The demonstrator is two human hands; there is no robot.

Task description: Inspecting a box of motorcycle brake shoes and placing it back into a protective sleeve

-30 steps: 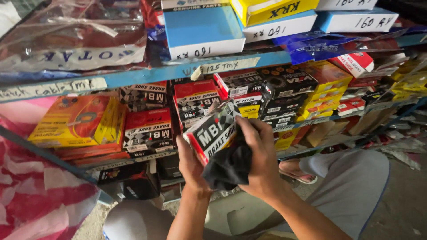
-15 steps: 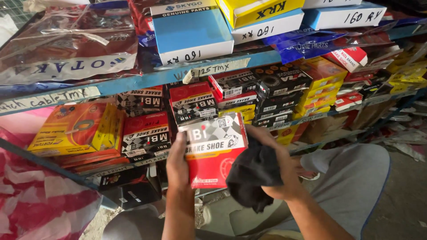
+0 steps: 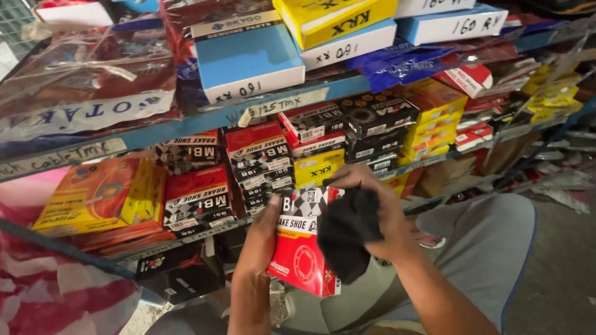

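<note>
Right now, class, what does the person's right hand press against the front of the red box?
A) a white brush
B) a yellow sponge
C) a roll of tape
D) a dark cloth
D: the right hand bunches a dark cloth against the face of the red box, while the left hand grips the box's left edge.

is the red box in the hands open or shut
Shut, as far as shown: the red box shows a flat, whole front, held by the left hand; the right hand presses a black cloth on it.
</note>
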